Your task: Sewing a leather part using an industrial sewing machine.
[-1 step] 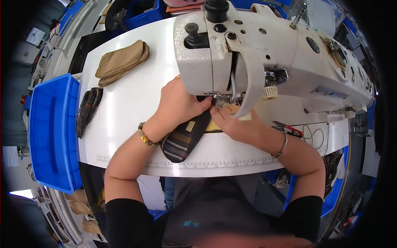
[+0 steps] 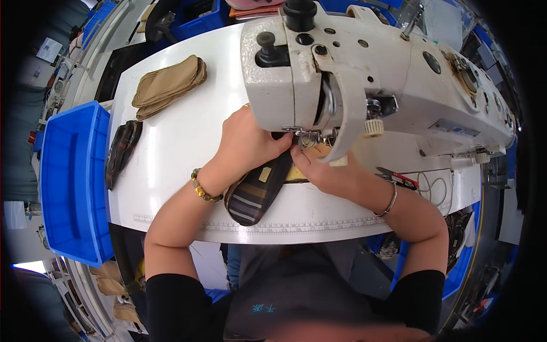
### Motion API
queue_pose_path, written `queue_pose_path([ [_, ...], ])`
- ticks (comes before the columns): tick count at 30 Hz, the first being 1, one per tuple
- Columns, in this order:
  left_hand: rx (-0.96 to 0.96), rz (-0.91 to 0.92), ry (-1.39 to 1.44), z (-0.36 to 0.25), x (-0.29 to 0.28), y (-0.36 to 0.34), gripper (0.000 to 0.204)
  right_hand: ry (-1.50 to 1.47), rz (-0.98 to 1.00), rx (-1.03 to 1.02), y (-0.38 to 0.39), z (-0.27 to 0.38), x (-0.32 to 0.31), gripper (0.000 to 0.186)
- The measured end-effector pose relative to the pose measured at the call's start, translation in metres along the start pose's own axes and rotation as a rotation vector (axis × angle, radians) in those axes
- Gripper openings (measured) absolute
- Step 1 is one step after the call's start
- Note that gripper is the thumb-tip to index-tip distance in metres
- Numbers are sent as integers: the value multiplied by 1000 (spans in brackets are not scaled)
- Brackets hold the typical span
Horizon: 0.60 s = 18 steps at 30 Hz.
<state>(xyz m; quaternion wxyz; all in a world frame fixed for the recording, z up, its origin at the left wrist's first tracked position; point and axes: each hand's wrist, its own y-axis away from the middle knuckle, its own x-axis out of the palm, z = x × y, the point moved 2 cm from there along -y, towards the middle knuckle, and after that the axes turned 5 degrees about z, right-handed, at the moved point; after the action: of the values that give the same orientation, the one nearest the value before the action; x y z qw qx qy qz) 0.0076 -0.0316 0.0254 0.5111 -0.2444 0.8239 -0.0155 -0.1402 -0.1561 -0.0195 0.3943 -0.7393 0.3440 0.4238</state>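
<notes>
My left hand [image 2: 250,137] grips a dark plaid fabric piece [image 2: 253,196] beside the needle and presser foot [image 2: 310,138] of a white sewing machine [image 2: 410,85], its thumb at the fabric's upper end and some fingers hidden behind the machine head. My right hand [image 2: 322,168] pinches the same piece from the right, fingertips close to the left thumb. A small pale tag [image 2: 265,174] lies on the plaid cloth. Yellow material [image 2: 293,174] shows under my right fingers.
Stacked tan pieces [image 2: 168,82] and folded plaid pieces [image 2: 122,151] lie on the left of the white table [image 2: 165,154]. A blue bin [image 2: 74,182] stands beyond its left edge. Red-handled snips [image 2: 401,179] lie right of my wrist, near a ruler strip [image 2: 256,228]. More bins sit around.
The plaid piece has shifted very slightly, and the metal lever in the machine head looks slightly moved. My hands hold almost the same position.
</notes>
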Motion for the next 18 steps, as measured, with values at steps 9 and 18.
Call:
queue_pose_path([
  [9, -2, -27, -54, -1, 0, 2, 24, -990, -165, 640, -3, 0, 5, 18],
  [18, 338, 1, 139, -76, -125, 40, 12, -693, 75, 544, 16, 2, 51, 25],
])
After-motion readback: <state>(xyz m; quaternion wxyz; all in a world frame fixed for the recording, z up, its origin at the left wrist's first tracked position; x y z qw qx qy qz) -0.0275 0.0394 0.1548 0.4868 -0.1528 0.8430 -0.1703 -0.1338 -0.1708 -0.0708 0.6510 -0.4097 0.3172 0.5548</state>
